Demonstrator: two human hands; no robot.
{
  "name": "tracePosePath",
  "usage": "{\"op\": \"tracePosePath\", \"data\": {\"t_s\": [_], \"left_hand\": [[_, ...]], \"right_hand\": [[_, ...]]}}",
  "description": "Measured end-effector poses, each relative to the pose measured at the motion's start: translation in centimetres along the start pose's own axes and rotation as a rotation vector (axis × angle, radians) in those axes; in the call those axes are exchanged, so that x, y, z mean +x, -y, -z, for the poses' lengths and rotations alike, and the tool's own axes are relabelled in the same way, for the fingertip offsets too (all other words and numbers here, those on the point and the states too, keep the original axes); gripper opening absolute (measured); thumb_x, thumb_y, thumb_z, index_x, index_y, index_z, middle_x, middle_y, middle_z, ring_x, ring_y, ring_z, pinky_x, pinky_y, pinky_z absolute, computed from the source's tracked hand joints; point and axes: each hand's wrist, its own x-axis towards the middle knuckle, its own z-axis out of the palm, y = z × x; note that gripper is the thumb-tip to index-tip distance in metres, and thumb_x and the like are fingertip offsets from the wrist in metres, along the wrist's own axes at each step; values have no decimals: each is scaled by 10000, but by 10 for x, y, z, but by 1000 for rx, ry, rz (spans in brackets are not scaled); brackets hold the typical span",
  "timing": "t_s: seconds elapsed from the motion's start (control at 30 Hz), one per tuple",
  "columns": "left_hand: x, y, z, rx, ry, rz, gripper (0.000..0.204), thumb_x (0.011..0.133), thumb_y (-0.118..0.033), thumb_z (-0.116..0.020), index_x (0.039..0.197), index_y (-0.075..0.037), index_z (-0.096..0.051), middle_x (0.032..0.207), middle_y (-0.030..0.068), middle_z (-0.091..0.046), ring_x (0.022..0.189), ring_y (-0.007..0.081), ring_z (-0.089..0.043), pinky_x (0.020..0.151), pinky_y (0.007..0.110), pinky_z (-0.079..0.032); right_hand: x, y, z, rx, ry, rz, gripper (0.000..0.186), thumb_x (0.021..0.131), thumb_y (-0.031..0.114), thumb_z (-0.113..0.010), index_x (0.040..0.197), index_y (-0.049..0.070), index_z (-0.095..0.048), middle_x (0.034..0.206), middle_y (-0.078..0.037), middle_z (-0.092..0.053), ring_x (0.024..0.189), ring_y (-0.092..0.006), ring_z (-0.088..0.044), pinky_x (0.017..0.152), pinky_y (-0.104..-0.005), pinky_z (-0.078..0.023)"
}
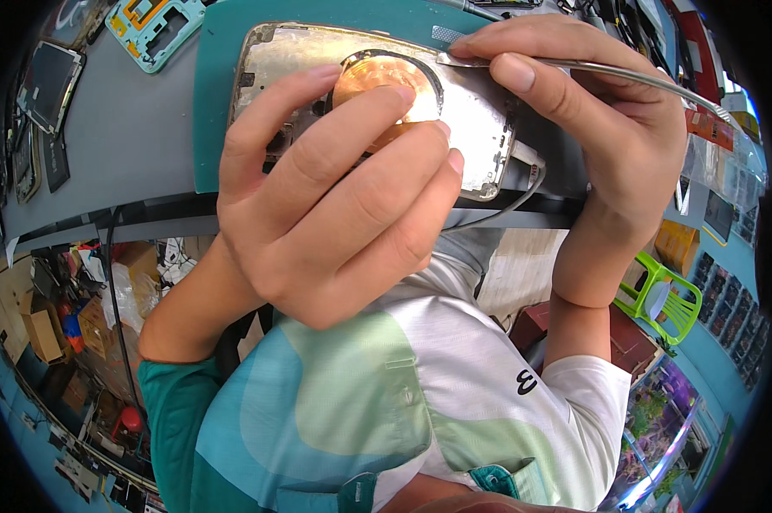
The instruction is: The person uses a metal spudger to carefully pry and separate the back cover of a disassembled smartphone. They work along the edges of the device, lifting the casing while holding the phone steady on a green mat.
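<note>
A phone housing (480, 111) with bare silvery metal lies on a green mat (212, 111), a round copper coil (364, 75) at its middle. My left hand (334, 188) reaches over it with fingers spread, fingertips on the coil and the metal beside it; its thumb is hidden. Between the thumb and index finger of my right hand (595, 103) is a thin metal pry tool (664, 84). The flat tip of that tool meets the housing near the coil's upper right. A white cable plug (527, 154) sits at the housing's right edge.
At the upper left lie a light-blue phone frame (153, 30) and a dark phone screen (50, 85). Clear plastic packaging (728, 167) sits right of my right hand. Below the desk are cardboard boxes (44, 329) and a green chair (681, 299). A black cable (112, 291) hangs at left.
</note>
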Motion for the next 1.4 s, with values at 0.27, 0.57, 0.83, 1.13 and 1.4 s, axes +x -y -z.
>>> {"op": "tracePosePath", "data": {"t_s": [0.27, 0.57, 0.83, 1.13, 1.4], "left_hand": [[-1, 1, -1, -3, -14, -1, 314, 904, -145, -732, 1194, -124, -850, 1275, 43, -806, 1232, 276, -768, 1132, 531, -553], [-1, 1, -2, -7, -23, -2, 320, 892, -136, -735, 1189, -119, -851, 1269, 42, -808, 1230, 277, -770, 1127, 531, -556], [-1, 1, -1, -14, -23, 10, 339, 860, -104, -754, 1184, -121, -853, 1270, 40, -808, 1226, 279, -772, 1128, 530, -557], [-1, 0, -2, -15, -25, 24, 333, 853, -93, -759, 1172, -125, -851, 1267, 33, -809, 1225, 272, -770, 1123, 526, -559], [0, -1, -1, -24, -19, 26, 335, 863, -93, -755, 1184, -122, -846, 1269, 37, -808, 1226, 275, -770, 1121, 527, -559]], "right_hand": [[3, 0, 3, 41, 4, -38, 161, 978, 29, -800, 1089, -70, -862, 1103, -197, -855, 1068, -253, -804, 1000, -356, -612], [2, -2, 6, 11, 9, -25, 152, 983, 10, -800, 1098, -65, -864, 1106, -190, -856, 1083, -251, -803, 1003, -354, -613], [3, -3, 4, 44, 24, -41, 162, 993, 15, -791, 1113, -67, -861, 1122, -193, -854, 1079, -249, -801, 1008, -352, -612], [4, -6, 0, 71, 12, -22, 164, 1000, 24, -781, 1107, -73, -859, 1127, -198, -852, 1076, -254, -803, 1012, -359, -613], [3, -5, 3, 90, 28, -42, 158, 1006, 0, -785, 1126, -73, -857, 1136, -196, -853, 1090, -249, -802, 1015, -357, -615]]}}
